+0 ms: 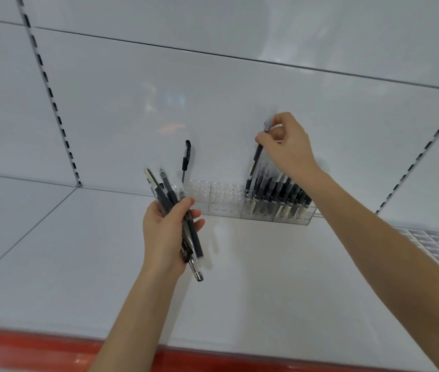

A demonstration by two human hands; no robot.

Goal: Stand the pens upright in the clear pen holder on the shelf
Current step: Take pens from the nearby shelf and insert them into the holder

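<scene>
the right hand [286, 146] pinches one pen [258, 151] above the clear pen holder [223, 202] at three o'clock of the left hand [167, 232], which grips a pen bundle [183, 224] over the shelf [266, 277].

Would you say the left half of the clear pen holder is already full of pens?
No, the left half of the clear pen holder holds just one upright pen; the rest crowd its right end.

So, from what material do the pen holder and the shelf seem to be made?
The pen holder looks like clear hard plastic, perhaps acrylic: the shelf shows through its walls and its edges glint. The shelf looks like white painted metal with a soft gloss: pale reflections lie on its back panel, and dark slotted uprights run up it. That is a guess from the look alone.
</scene>
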